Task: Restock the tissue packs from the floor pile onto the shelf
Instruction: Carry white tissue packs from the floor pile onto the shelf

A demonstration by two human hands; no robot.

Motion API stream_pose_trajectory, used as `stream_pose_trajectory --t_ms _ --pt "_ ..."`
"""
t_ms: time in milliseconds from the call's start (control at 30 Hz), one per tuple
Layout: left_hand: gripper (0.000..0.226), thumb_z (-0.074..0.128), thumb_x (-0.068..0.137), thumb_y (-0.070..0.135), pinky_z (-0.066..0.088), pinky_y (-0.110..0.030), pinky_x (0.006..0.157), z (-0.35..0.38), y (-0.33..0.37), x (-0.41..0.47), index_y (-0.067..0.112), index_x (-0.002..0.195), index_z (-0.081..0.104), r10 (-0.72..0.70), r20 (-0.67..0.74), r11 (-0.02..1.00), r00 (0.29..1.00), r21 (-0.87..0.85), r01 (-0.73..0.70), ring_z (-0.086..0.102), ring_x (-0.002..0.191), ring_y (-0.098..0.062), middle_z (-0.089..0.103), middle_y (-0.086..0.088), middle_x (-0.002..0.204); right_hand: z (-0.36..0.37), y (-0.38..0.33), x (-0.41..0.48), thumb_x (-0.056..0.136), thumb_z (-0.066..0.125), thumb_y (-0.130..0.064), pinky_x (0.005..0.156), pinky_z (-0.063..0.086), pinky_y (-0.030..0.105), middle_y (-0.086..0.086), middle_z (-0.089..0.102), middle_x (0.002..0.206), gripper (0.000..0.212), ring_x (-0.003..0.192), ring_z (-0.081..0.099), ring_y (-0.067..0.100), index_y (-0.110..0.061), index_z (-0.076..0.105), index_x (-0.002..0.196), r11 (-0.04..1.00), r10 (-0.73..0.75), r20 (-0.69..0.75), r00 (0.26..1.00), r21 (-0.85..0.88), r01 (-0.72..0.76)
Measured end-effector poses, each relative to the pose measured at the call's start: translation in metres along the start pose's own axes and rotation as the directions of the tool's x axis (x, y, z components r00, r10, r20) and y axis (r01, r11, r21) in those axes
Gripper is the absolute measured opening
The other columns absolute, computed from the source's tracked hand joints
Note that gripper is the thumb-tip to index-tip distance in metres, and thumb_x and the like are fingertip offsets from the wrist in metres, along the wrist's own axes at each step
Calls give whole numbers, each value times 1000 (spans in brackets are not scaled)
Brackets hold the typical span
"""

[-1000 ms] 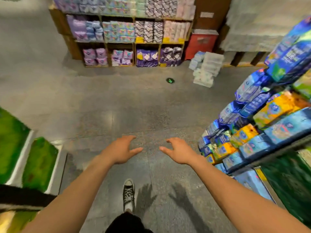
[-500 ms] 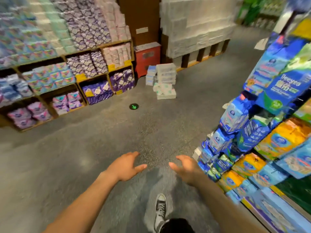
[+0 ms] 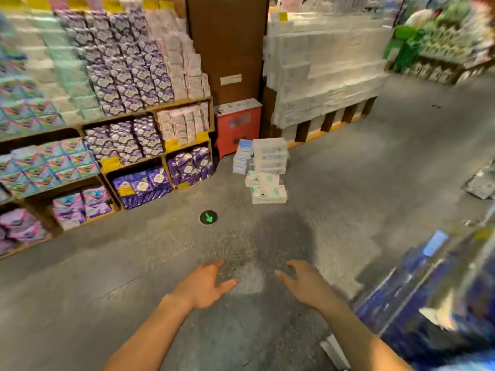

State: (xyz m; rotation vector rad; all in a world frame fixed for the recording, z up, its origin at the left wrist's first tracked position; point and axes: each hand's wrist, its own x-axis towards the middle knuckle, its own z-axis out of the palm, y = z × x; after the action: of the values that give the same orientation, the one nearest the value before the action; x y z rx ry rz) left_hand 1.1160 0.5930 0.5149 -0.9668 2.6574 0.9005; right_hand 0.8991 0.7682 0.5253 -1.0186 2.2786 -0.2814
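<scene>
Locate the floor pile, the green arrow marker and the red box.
floor pile (image 3: 270, 158): head view, front of upper packs.
green arrow marker (image 3: 208, 217): head view, its centre.
red box (image 3: 238, 132): head view, front face.

Head-height view looks forward and down over the floor (image 3: 107, 285).

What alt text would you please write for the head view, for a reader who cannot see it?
A person's left hand and right hand, both empty, are held out over a grey floor; ahead, a pile of tissue packs sits beside a stocked wooden shelf.
</scene>
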Motion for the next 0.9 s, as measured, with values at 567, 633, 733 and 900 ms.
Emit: stream_pose_trajectory --t_ms 567,633,733,900 --pt "75 46 92 66 41 -33 106 -242 -36 532 21 150 35 176 189 958 966 191 -212 46 135 -23 44 -5 152 -195 -62 455 93 46 -70 107 44 43 6 54 144 73 129 52 26 -16 52 141 973 219 -117 969 99 -208" --pt "75 46 92 67 41 -32 105 -260 -23 589 22 150 35 195 225 946 955 216 -244 47 133 -24 45 -6 151 -223 -57 501 96 50 -61 103 46 41 7 58 138 62 124 55 26 -14 55 136 969 230 -132 964 122 -214" --pt "102 28 73 92 41 -32 105 -271 -5 682 23 148 38 193 238 940 952 232 -249 49 132 -24 48 -6 149 -258 -38 579 96 50 -61 103 45 39 7 57 139 65 126 54 26 -14 53 141 961 256 -101 961 132 -242" --pt "74 46 92 68 39 -33 108 -257 1 852 24 151 35 84 199 969 976 211 -126 43 137 -21 41 -1 155 -314 18 746 98 49 -58 100 45 37 8 58 138 58 124 55 26 -16 55 138 969 235 -50 971 92 -230"
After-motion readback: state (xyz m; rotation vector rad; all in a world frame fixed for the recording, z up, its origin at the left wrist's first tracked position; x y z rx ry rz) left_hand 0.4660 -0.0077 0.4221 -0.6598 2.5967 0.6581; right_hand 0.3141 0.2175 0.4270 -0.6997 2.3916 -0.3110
